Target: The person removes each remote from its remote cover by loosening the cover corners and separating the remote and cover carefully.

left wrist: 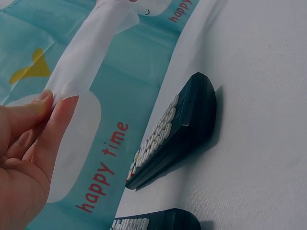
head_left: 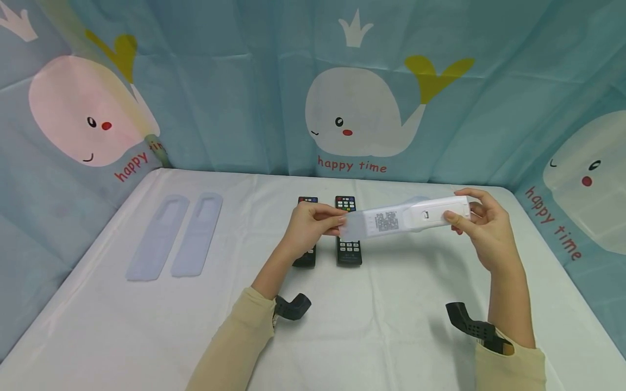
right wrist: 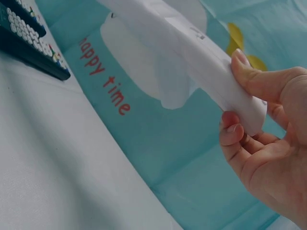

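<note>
A white remote control, its back with a latch and a printed code facing me, is held up over the table, tilted slightly. Its left part lies inside a translucent protective sleeve. My left hand pinches the sleeve's closed-looking left end between thumb and fingers; the left wrist view shows the sleeve stretching away from the fingertips. My right hand grips the remote's bare right end, thumb on the back. In the right wrist view a loose sleeve flap hangs beside the remote.
Two black remotes with light keys lie side by side on the white-covered table, beneath and behind my left hand. Two flat translucent sleeves lie at the left. A blue whale-print curtain stands behind the table.
</note>
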### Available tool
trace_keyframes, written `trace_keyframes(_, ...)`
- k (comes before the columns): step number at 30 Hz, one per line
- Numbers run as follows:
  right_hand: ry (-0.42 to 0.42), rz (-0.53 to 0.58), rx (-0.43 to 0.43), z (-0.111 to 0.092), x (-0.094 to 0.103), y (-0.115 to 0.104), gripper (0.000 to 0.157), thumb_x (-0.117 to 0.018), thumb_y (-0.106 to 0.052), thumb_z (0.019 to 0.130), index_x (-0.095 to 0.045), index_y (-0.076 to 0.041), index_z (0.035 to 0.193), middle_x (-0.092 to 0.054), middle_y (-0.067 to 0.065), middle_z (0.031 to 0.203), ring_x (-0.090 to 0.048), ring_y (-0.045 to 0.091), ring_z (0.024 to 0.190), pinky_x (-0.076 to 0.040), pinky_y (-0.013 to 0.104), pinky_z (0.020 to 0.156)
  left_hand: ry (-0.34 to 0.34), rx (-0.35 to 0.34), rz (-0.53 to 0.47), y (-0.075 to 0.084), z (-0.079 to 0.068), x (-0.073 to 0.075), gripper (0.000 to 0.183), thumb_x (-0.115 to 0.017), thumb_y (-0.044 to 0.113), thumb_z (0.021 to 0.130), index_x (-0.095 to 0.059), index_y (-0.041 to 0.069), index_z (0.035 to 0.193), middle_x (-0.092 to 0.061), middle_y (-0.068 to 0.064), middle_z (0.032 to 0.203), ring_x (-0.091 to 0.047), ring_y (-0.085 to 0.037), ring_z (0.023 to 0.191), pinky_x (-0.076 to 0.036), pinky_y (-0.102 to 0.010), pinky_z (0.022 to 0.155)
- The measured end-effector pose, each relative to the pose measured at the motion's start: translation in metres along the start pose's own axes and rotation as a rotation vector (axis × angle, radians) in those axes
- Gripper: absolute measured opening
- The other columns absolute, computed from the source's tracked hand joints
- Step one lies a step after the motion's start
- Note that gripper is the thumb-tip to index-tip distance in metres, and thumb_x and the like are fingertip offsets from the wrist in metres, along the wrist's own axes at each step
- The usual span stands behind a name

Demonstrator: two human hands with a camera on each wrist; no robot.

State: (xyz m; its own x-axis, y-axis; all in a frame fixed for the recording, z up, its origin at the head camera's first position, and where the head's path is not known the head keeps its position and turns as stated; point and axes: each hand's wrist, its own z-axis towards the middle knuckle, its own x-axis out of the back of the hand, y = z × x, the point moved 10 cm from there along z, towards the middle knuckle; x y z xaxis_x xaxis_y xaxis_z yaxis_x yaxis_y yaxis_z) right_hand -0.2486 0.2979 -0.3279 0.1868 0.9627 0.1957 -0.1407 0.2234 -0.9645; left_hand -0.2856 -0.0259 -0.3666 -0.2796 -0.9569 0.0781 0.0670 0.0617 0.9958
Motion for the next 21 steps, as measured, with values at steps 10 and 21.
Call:
trace_keyframes(10, 0.014, 0.018, -0.006, 0.0000, 0.0074, 0.0028, 0.039, -0.077, -0.002, 0.096, -0.064, -0.025, 0.125, -0.062, -0.007, 0.110, -0.065, 0.002, 0.079, -0.055, 0.011, 0.066, 0.000, -0.002, 0.013, -0.0002, 0.0000, 0.0022, 0.020, -0.074, -0.001, 0.097, -0.077, -0.008, 0.115, -0.078, -0.023, 0.108, -0.073, -0.007, 0.074, -0.064, -0.026, 0.073)
trace_keyframes(21, 0.018, 0.032, 0.006, -0.0004, 0.0085, 0.0018, 0.039, -0.076, 0.000, 0.095, -0.064, -0.023, 0.125, -0.063, -0.007, 0.110, -0.065, 0.002, 0.080, -0.055, 0.011, 0.067, -0.010, -0.021, 0.014, 0.0041, -0.0014, 0.0030, 0.020, -0.074, -0.002, 0.097, -0.077, -0.009, 0.114, -0.078, -0.023, 0.107, -0.074, -0.007, 0.075, -0.065, -0.028, 0.074)
